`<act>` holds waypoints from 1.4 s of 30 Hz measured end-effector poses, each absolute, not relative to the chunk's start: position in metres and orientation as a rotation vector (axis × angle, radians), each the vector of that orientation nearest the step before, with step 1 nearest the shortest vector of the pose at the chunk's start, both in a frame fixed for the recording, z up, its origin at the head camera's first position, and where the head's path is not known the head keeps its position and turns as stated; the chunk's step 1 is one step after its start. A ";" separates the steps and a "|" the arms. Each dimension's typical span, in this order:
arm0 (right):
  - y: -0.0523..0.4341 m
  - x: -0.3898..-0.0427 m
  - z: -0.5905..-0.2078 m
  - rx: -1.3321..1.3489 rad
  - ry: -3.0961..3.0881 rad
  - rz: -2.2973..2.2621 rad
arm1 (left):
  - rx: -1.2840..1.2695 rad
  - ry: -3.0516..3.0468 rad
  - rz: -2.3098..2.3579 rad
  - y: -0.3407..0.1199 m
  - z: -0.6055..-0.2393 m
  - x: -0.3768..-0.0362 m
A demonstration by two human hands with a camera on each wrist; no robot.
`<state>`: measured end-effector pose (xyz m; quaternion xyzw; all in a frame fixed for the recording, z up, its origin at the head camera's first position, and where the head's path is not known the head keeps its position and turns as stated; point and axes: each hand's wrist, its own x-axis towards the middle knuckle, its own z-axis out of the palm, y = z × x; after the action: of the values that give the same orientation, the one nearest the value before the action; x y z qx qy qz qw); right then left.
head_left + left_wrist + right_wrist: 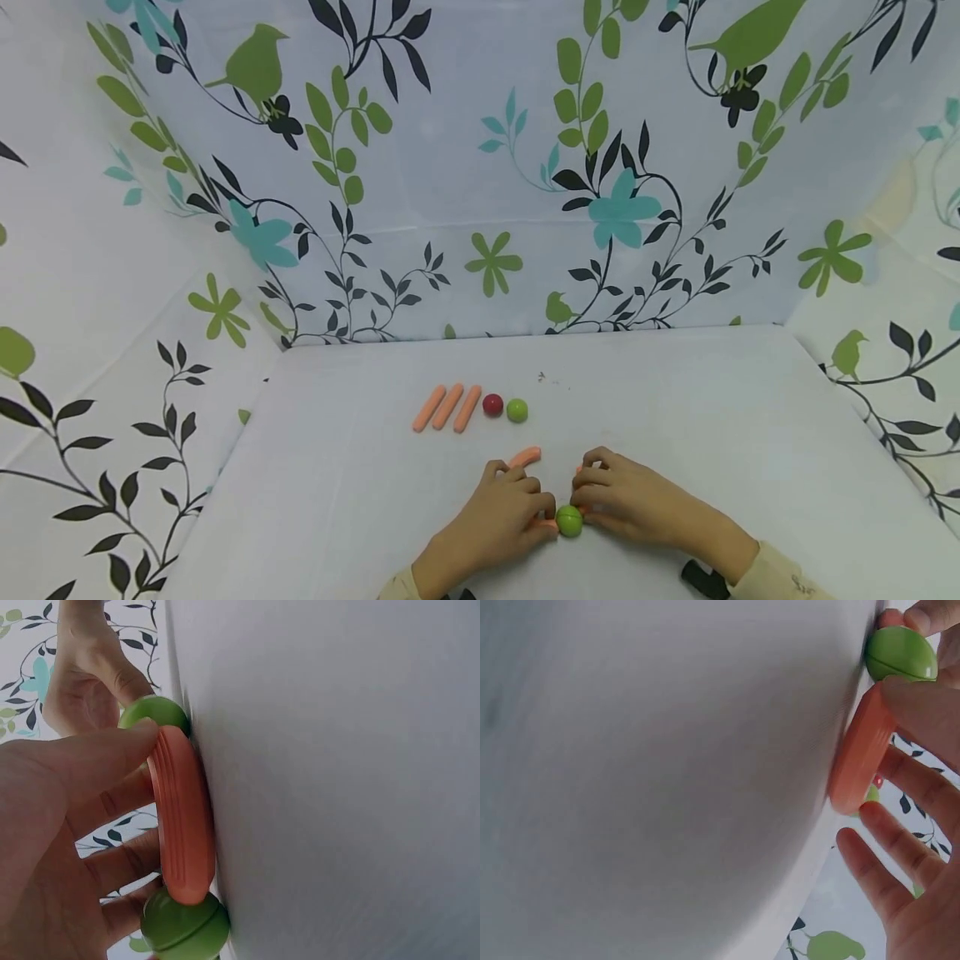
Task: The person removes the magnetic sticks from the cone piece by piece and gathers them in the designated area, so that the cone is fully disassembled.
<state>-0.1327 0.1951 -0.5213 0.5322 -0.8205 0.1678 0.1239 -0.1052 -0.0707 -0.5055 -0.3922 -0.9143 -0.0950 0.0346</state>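
Head view has the left hand (517,512), fingers bent, pinching an orange stick (182,817), and the right hand (630,500), fingers partly spread, pinching another stick (861,750). Between their ends a green ball (568,522) sits on the white table (337,467), well in from its far edge. Three straight sticks (447,407) and a red ball (492,405) lie nearer that edge.

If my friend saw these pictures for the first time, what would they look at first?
Probably the big cloth behind the table, covered in green birds and dark leaves. Next, perhaps the shiny red ball, sitting on the table between three orange sticks and a green ball. Closer in, another green ball sits between the left grip and right grip, each holding an orange stick.
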 end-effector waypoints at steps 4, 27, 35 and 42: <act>0.194 -0.131 -0.521 1.523 -2.422 0.452 | -1.193 -2.798 -0.260 -0.069 -0.504 -0.104; 0.180 -0.117 -0.515 1.391 -2.409 0.328 | -1.158 -2.857 -0.301 -0.069 -0.508 -0.103; 0.181 -0.121 -0.514 1.361 -2.467 0.323 | -1.162 -2.847 -0.297 -0.071 -0.510 -0.104; 0.181 -0.131 -0.513 1.287 -2.582 0.367 | -1.159 -2.842 -0.279 -0.072 -0.510 -0.102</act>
<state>-0.1307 0.1814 -0.5126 0.4397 -0.8817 0.1252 0.1165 -0.1023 -0.0721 -0.5098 -0.3759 -0.9217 -0.0906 0.0299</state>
